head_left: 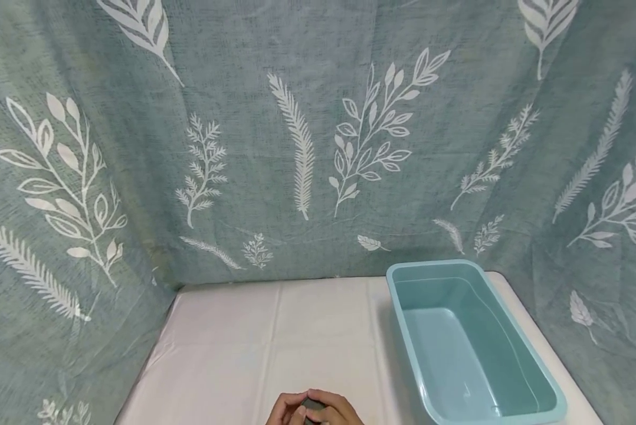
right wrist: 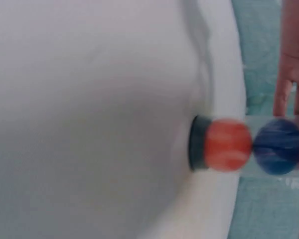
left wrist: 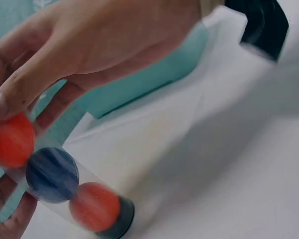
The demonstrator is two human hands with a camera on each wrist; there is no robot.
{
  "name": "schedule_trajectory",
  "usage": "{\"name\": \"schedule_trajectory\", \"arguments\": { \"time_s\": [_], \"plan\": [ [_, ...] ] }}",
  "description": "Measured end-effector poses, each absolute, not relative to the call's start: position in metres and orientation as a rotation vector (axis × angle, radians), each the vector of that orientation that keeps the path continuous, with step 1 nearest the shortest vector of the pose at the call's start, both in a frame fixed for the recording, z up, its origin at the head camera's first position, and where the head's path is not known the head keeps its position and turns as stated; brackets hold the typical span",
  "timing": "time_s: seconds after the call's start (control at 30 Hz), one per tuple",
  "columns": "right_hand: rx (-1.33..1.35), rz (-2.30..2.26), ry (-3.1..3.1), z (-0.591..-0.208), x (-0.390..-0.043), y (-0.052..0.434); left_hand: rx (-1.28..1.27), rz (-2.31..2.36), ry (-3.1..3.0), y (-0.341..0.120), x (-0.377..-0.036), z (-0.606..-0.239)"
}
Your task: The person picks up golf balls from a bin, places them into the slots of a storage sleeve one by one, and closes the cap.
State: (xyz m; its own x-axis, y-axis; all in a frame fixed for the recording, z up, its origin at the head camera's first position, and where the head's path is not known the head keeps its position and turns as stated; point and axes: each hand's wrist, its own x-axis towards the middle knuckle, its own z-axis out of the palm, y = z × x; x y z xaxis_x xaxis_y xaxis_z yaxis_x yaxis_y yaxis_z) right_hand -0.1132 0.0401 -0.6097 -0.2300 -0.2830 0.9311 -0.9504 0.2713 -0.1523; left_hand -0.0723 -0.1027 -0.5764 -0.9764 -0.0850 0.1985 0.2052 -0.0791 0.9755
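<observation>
Both hands are around a clear tube with balls inside, at the front edge of the head view. My left hand grips it from the left, and my right hand holds it from the right. The tube's dark cap shows between the fingertips. In the left wrist view, a blue ball sits between two orange-red balls, with another dark cap at the lower end. That end stands close over the white cloth in the right wrist view, where the upper part of the tube is cut off.
A light blue-green plastic tub stands on the right of the white-covered table, with nothing visible inside. Grey-green curtains with white leaf prints hang behind and on both sides.
</observation>
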Motion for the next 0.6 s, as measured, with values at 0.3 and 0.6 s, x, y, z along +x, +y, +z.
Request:
{"name": "schedule_trajectory", "arguments": {
  "time_s": [0.3, 0.6],
  "plan": [
    [0.970, 1.301, -2.022, -0.590, -0.104, 0.039, -0.222, -1.093, -2.362, -0.105, -0.079, -0.576],
    [1.222, 1.241, -2.253, -0.518, -0.131, 0.050, -0.287, -0.726, -2.576, -0.134, -0.098, -0.524]
  ]
}}
